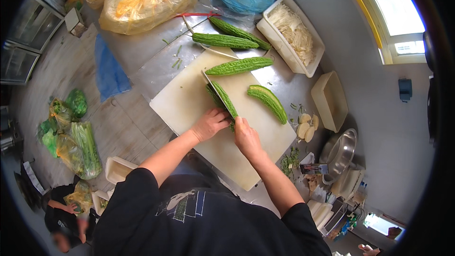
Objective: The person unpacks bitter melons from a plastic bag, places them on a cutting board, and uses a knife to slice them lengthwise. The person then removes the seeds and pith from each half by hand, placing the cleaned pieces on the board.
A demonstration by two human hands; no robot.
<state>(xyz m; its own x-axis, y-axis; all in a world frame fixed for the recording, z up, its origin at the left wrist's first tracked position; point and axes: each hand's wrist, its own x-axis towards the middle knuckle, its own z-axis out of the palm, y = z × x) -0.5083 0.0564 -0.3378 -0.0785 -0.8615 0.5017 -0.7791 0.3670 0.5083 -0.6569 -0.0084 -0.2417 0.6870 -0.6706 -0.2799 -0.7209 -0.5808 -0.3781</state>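
My right hand (247, 138) grips a kitchen knife (214, 86), its blade seen nearly edge-on along a green bitter melon (225, 99). Green shows on both sides of the blade; how deep the cut goes is hidden. Curled fingers of my left hand (212, 124) hold the melon's near end, close to the blade. Beneath lies a white cutting board (177, 103). A whole bitter melon (240, 66) lies across the board's far part. To the right rests a bitter melon piece (267, 103) with a pale cut strip along it.
Two more bitter melons (225, 41) lie on the metal table (149, 67) beyond the board. At right are a white tub of pale shreds (293, 33), a beige tub (330, 101), pale slices (306, 128) and a steel bowl (339, 156). Another person (67, 213) is at lower left.
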